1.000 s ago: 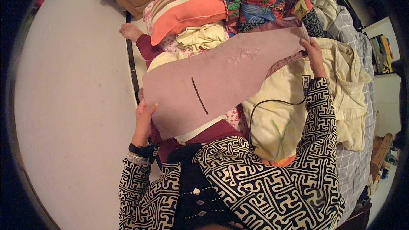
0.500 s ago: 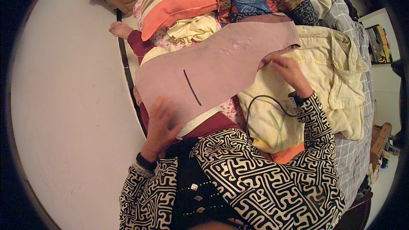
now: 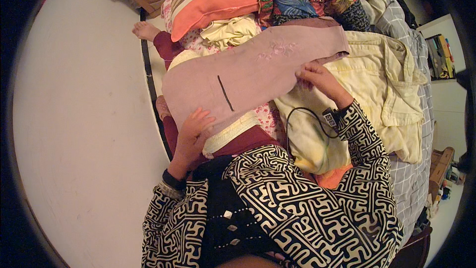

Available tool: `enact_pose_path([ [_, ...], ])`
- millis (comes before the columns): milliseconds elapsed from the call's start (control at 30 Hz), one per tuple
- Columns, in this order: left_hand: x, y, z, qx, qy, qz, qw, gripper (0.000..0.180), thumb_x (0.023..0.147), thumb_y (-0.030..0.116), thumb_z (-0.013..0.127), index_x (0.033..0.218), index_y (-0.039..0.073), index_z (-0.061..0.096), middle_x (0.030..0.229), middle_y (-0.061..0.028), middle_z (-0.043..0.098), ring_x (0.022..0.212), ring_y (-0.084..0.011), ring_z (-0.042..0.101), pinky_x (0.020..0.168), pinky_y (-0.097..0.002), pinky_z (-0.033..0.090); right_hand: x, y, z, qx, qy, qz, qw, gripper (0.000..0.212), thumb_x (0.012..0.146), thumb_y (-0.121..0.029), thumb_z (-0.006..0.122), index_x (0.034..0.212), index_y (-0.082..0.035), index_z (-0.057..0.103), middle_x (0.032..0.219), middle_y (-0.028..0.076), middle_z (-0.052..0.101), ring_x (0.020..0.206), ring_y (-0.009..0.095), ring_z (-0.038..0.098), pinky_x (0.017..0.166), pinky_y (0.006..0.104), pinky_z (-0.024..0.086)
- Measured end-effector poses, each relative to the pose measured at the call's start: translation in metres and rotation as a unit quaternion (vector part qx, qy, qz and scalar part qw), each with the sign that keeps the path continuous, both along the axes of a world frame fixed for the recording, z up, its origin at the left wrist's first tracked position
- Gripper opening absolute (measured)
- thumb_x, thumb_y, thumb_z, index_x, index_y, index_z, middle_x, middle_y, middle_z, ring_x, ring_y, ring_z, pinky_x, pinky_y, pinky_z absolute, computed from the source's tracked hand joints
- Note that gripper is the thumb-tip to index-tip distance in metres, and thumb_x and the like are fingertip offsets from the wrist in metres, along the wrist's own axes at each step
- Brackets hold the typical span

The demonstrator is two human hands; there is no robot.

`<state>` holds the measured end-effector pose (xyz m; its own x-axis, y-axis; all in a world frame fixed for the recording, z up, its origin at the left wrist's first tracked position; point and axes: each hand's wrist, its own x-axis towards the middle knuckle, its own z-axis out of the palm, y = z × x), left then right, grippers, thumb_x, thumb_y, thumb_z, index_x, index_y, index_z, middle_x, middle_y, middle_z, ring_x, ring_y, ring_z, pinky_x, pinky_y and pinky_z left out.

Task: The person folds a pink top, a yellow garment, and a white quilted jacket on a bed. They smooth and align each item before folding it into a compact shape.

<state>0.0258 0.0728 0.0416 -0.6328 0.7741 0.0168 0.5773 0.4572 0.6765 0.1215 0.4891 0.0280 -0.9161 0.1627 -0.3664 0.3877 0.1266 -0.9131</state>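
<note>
A mauve cloth piece (image 3: 258, 79) with pink floral embroidery near its far right end is spread across my lap and the bed. On it lies a thin black strip (image 3: 225, 93), slanting slightly. My left hand (image 3: 193, 131) rests at the cloth's near left edge, fingers stretched out and apart. At the near right edge, my right hand (image 3: 320, 80) has its thumb on top of the cloth and its other fingers curled by the border, pinching it. Under the near side shows a cream cloth strip (image 3: 230, 134) on my maroon trouser leg (image 3: 248, 143).
A yellowish cloth (image 3: 377, 79) is spread on the right, with a black cord (image 3: 292, 119) curving over it from my right wrist. Beyond the mauve piece are an orange striped pillow (image 3: 213, 10), crumpled pale yellow cloth (image 3: 230, 31) and colourful patterned fabric (image 3: 295, 2). Pale floor (image 3: 89, 119) extends left.
My right hand has moved left and slightly away from me, and the cloth's folded near right edge now lies flatter. My left hand has risen slightly, its fingers spreading onto the cloth.
</note>
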Motion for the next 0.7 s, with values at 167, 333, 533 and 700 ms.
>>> enact_pose_path([
  [167,-0.006,0.003,-0.001,0.044,-0.089,0.063,0.993,0.032,0.087,0.008,0.057,0.118,0.007,0.064,0.125,-0.0155,0.061,0.13,-0.0324,0.048,0.11,-0.0415,0.034,-0.004,0.002,-0.001,-0.061,0.015,-0.057,0.996,0.023,0.095,-0.03,0.059,0.085,-0.009,0.062,0.071,-0.004,0.059,0.06,0.007,0.053,0.055,0.0222,0.041],
  [333,-0.002,0.003,-0.002,-0.004,0.046,-0.028,0.999,0.043,0.076,0.003,0.063,0.118,0.008,0.062,0.128,-0.0153,0.057,0.13,-0.0356,0.046,0.108,-0.045,0.036,0.021,-0.015,-0.013,-0.049,-0.13,-0.018,0.99,0.022,0.094,-0.031,0.06,0.092,-0.009,0.064,0.075,-0.002,0.06,0.061,0.007,0.053,0.056,0.0215,0.044],
  [533,0.0,0.007,0.002,-0.001,0.087,-0.036,0.996,0.049,0.069,-0.002,0.063,0.117,0.007,0.062,0.129,-0.0156,0.056,0.13,-0.0368,0.046,0.106,-0.0469,0.037,0.043,-0.035,-0.015,-0.126,-0.132,-0.023,0.983,0.024,0.093,-0.028,0.062,0.108,-0.009,0.063,0.08,-0.003,0.062,0.063,0.006,0.056,0.055,0.0197,0.043],
  [700,0.0,0.002,-0.004,-0.024,0.115,-0.035,0.992,0.051,0.067,-0.004,0.06,0.116,0.008,0.061,0.128,-0.015,0.056,0.129,-0.035,0.047,0.104,-0.0462,0.039,0.037,-0.039,-0.024,-0.179,-0.15,0.049,0.971,0.032,0.093,-0.028,0.062,0.118,-0.007,0.062,0.085,-0.002,0.063,0.067,0.007,0.058,0.058,0.0216,0.048],
])
